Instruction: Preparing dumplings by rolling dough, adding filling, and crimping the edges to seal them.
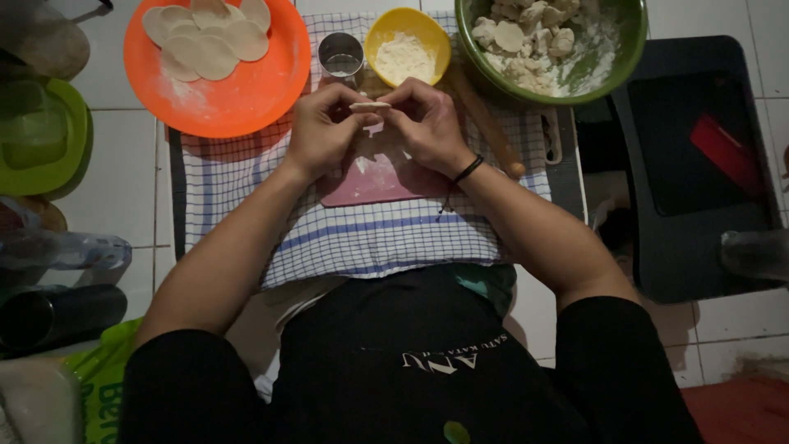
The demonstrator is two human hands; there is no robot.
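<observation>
Right now both hands meet over the pink board [374,182]: the left hand [322,131] and the right hand [429,125] each pinch an end of 1 thin dough round [371,106], fingers narrow and closed on its rim, held in the air just above the board. The board lies on a checked cloth [362,238] on the tiled floor. Beyond it stand a small metal cup [341,57], a yellow bowl of flour [408,48], an orange plate [246,99] with a stack of finished rounds, and a green bowl [629,41] of dough lumps. A rolling pin [485,123] lies just beside the right wrist. Pulled too hard, the thin round could tear or stretch unevenly; a wrist swing might nudge the pin.
</observation>
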